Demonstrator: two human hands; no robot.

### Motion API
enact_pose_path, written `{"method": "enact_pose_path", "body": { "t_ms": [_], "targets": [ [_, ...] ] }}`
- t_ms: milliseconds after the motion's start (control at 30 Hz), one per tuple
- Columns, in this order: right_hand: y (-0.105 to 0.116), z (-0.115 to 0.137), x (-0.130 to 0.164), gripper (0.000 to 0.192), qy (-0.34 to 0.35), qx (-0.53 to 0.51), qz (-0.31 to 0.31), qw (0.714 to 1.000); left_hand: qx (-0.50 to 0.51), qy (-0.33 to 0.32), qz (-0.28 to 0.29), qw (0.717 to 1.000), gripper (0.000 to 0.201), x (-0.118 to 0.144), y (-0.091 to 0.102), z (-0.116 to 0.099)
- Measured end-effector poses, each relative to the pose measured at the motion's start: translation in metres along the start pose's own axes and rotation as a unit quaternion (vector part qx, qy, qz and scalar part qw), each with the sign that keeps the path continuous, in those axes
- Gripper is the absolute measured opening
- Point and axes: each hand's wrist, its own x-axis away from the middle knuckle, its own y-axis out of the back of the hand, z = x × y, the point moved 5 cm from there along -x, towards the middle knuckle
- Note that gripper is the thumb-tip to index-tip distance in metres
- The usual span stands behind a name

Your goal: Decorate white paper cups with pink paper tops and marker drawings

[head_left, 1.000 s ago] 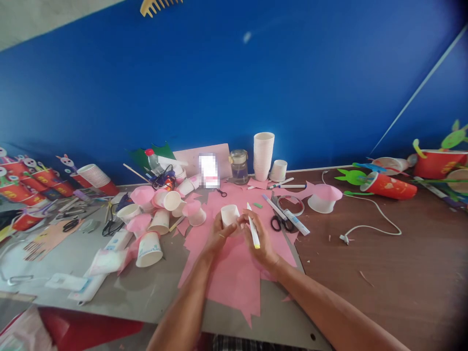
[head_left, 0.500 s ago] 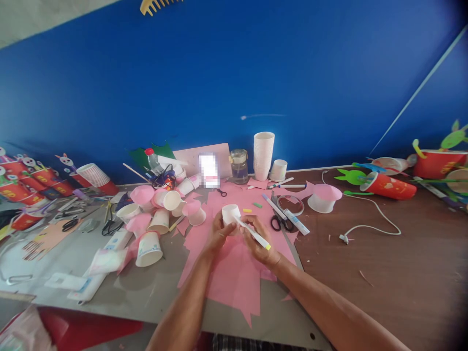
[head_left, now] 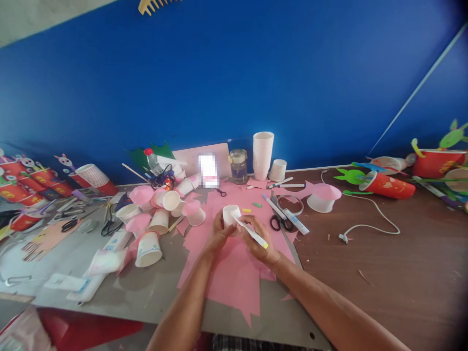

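My left hand is wrapped round a small white paper cup, which it holds up over pink paper. In my right hand is a white marker with a yellow end, gripped like a pen. The marker's tip end is at the cup's right side; whether it touches cannot be made out. Beyond my hands lie a yellow marker cap and a green cap. Right of them are black-handled scissors and a white and blue tube.
Cups with pink paper tops crowd the left, beside a white power strip. A tall cup stack and a glass jar stand by the blue wall. A white cable and red cups lie right.
The view has shifted very slightly. My right hand and the marker have moved a few pixels against the cup; my left hand keeps its hold.
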Motion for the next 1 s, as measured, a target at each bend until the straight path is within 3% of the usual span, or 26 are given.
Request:
{"method": "enact_pose_path", "body": {
  "t_ms": [467, 733, 1000],
  "targets": [
    [0.0015, 0.0028, -0.0008, 0.013, 0.016, -0.002, 0.005, 1.000, -0.009, -0.003, 0.007, 1.000, 0.061, 0.0009, 0.0005, -0.0018],
    [0.0023, -0.0013, -0.0015, 0.013, 0.024, 0.008, -0.011, 1.000, 0.000, -0.010, 0.001, 1.000, 0.057, 0.0002, 0.0006, -0.0003],
    [0.0064, -0.0045, -0.0046, 0.012, -0.032, -0.043, -0.034, 0.998, 0.051, -0.009, 0.007, 0.999, 0.061, 0.0009, -0.0008, -0.0021]
  ]
}}
